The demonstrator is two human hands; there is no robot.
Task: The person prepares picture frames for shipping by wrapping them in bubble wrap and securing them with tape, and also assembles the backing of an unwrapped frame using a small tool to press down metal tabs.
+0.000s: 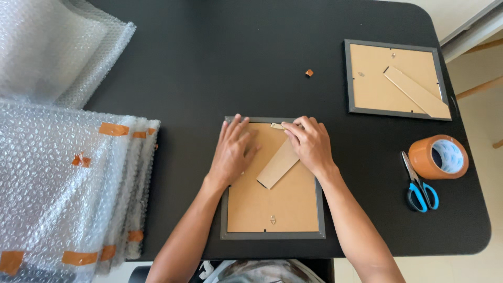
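A dark-framed picture frame (272, 209) lies face down on the black table, its brown backing board up. My left hand (233, 149) rests flat on the upper left of the backing, fingers spread toward the top edge. My right hand (309, 141) presses on the top of the cardboard stand leg (275, 169), fingertips pinching near a small tab at the frame's top edge. The leg slants down to the left across the backing.
A second face-down frame (396, 79) with its stand leg lies at the back right. A brown tape roll (438, 157) and blue-handled scissors (419, 187) sit at the right. Bubble-wrapped taped packages (73, 183) stack at the left, loose bubble wrap (57, 47) behind. A small brown scrap (309, 73) lies mid-table.
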